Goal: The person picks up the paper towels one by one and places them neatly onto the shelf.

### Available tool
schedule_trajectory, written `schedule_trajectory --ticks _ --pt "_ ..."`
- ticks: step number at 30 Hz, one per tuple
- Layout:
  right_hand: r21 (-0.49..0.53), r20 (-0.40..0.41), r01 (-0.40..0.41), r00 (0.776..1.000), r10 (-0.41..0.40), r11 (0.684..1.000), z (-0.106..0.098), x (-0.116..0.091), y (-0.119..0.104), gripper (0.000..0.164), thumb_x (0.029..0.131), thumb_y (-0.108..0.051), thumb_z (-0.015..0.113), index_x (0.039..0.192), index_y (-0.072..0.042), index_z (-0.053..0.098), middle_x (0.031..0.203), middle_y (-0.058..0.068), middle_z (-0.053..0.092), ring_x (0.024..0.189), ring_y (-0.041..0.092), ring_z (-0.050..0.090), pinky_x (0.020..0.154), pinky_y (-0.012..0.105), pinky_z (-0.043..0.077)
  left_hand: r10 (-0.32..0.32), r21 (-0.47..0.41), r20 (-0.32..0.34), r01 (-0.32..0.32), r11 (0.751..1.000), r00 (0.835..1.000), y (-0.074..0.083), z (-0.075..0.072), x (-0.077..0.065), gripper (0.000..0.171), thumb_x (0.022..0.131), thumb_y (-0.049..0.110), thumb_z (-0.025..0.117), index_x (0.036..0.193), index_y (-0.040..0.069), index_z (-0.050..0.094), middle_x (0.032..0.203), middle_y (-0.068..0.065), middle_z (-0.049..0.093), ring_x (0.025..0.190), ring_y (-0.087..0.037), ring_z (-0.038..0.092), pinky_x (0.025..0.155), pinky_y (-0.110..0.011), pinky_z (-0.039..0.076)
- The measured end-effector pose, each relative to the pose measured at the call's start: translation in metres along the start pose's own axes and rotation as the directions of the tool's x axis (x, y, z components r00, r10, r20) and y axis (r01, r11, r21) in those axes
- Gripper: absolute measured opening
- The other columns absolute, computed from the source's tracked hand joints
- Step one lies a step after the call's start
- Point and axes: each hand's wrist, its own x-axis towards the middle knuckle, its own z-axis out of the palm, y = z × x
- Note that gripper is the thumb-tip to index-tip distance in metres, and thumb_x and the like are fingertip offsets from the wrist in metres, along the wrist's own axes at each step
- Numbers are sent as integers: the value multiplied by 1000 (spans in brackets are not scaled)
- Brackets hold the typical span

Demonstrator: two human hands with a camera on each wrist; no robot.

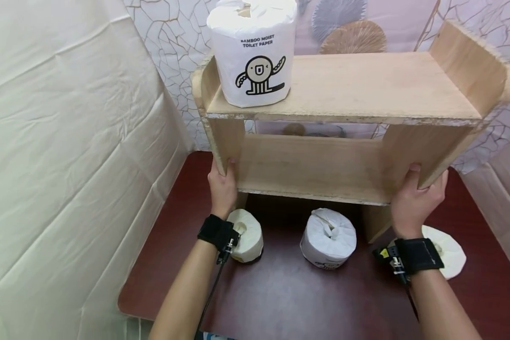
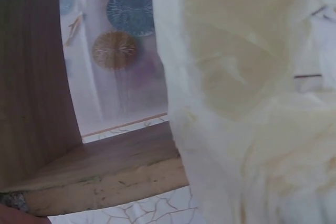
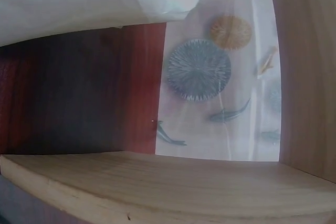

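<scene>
A two-tier wooden shelf (image 1: 365, 85) stands in front of me, its side panels rising past both boards. My left hand (image 1: 223, 189) grips the front edge of its left side panel, thumb on the inner face. On the opposite side, my right hand (image 1: 418, 200) holds the right panel's front edge the same way. One wrapped toilet paper roll (image 1: 255, 56) sits upright at the left end of the top board. Whether the shelf's feet touch the table cannot be told. In the left wrist view, a wooden panel (image 2: 31, 77) and a close, blurred pale roll (image 2: 236, 51) fill the picture.
Below the shelf on the dark red table (image 1: 280, 297) stand a roll (image 1: 248, 231) beside my left wrist and another roll (image 1: 329, 236) near the middle. A third roll (image 1: 448, 250) is partly hidden behind my right wrist. Pale cloth (image 1: 68, 141) hangs at left.
</scene>
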Motion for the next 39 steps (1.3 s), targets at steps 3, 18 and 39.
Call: schedule_trajectory --ticks 3,18,39 --pt "3 -9 15 1000 -15 1000 -3 10 -1 30 102 -23 64 129 -16 73 115 -16 62 117 15 61 103 27 43 11 -14 10 -11 1000 1000 0 11 5 46 110 28 60 152 11 54 132 -18 69 110 -26 69 91 -48 56" --pt "-55 122 -103 987 109 993 -5 19 17 32 104 -23 61 134 -16 68 117 -15 60 116 11 57 99 22 40 -16 -63 -40 13 998 999 -1 11 11 46 108 17 63 153 12 54 132 -20 69 113 -25 64 95 -46 51" --pt "-265 417 76 908 43 961 -66 -3 1 40 103 -7 64 143 -1 60 110 -20 51 98 -7 57 79 6 43 -24 -56 24 26 998 999 2 -2 -7 53 110 34 60 158 16 48 141 -16 65 117 -32 70 92 -56 57"
